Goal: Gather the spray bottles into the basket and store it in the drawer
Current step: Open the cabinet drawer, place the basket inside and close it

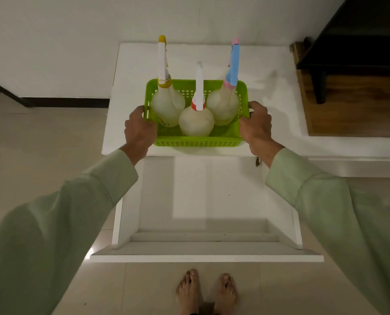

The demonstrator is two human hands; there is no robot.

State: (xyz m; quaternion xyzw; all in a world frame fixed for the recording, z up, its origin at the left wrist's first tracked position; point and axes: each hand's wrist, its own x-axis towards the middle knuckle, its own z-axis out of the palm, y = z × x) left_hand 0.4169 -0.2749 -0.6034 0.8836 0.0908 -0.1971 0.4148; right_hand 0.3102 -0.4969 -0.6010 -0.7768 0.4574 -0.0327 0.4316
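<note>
Left hand (139,130) and right hand (256,127) clamp opposite ends of green basket (196,140); fingertips hidden inside rim. Three spray bottles (196,121) upright between grips. Open drawer (203,201) below, basket's underside unseen.

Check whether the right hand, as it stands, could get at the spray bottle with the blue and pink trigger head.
Probably not right now: the right hand is closed on the end wall of the green plastic basket. The blue-and-pink-headed spray bottle stands just inside that wall, nothing over it, so letting go would leave the way free.
</note>
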